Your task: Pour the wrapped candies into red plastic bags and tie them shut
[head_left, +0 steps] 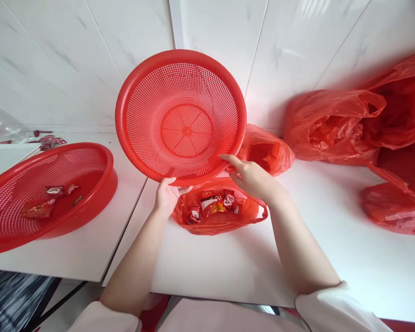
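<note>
A red plastic sieve basket (186, 131) is tilted up so that its inside faces me, with nothing lying in it. My left hand (166, 198) grips its lower rim, thumb over the edge and fingers behind. At the lower right of the rim, my right hand (256, 180) has its index finger inside the wall and its other fingers below the rim, partly hidden. Under the basket, an open red plastic bag (221, 226) sits on the white table with several red-wrapped packets (216, 205) inside.
A second red basket (100, 198) leans at the left, holding a few wrapped packets (38, 208). Behind my right hand stands a red bag (280, 157). Larger red bags (328, 106) fill the back right, against the tiled wall (210, 27). A gap splits the tabletops at left.
</note>
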Action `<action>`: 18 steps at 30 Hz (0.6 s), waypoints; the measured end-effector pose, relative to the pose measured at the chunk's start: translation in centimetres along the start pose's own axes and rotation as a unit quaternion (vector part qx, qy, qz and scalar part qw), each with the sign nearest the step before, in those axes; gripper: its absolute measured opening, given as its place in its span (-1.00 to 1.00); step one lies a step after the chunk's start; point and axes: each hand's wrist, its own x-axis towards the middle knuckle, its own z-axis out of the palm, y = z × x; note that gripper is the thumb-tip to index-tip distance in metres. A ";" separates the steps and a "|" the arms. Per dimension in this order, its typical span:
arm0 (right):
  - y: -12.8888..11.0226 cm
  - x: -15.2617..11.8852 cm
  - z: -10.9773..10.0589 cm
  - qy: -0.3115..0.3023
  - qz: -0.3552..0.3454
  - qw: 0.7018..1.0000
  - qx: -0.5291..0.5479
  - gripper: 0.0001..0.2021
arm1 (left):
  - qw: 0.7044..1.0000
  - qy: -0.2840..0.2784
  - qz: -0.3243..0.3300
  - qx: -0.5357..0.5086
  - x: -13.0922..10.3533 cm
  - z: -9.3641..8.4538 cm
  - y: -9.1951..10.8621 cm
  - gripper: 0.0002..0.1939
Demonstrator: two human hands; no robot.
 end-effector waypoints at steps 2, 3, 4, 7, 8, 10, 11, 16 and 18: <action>0.1 0.2 0.0 0.077 -0.014 0.997 -0.017 -0.57 | 1.000 -0.013 -0.008 -0.001 -0.3 0.2 0.2 -0.79; 0.0 0.3 0.0 0.117 -0.025 0.992 -0.027 -0.60 | 1.000 -0.022 -0.011 0.002 -0.5 0.3 0.3 -0.78; -0.2 0.4 -0.1 0.157 -0.033 0.986 -0.039 -0.63 | 0.999 -0.032 -0.014 0.008 -0.7 0.4 0.4 -0.77; -0.7 0.3 -0.8 0.245 -0.046 0.967 -0.056 -0.69 | 0.996 -0.076 -0.013 0.036 -1.2 0.7 1.2 -0.69; -0.8 0.2 -1.2 0.266 -0.046 0.961 -0.056 -0.69 | 0.994 -0.097 -0.008 0.050 -1.4 0.7 1.7 -0.62; -0.8 -0.3 -2.1 0.303 -0.044 0.950 -0.051 -0.69 | 0.986 -0.135 0.005 0.093 -2.1 0.7 2.9 -0.47; -0.7 -0.6 -2.6 0.323 -0.045 0.944 -0.046 -0.69 | 0.981 -0.142 0.013 0.129 -2.6 0.7 3.6 -0.41; 0.2 -1.8 -4.6 0.447 -0.049 0.893 0.003 -0.58 | 0.897 0.056 0.040 0.438 -7.4 -0.8 8.0 -0.15; 0.4 -2.1 -5.2 0.490 -0.046 0.870 0.024 -0.54 | 0.792 0.206 0.027 0.575 -10.1 -2.4 9.5 -0.11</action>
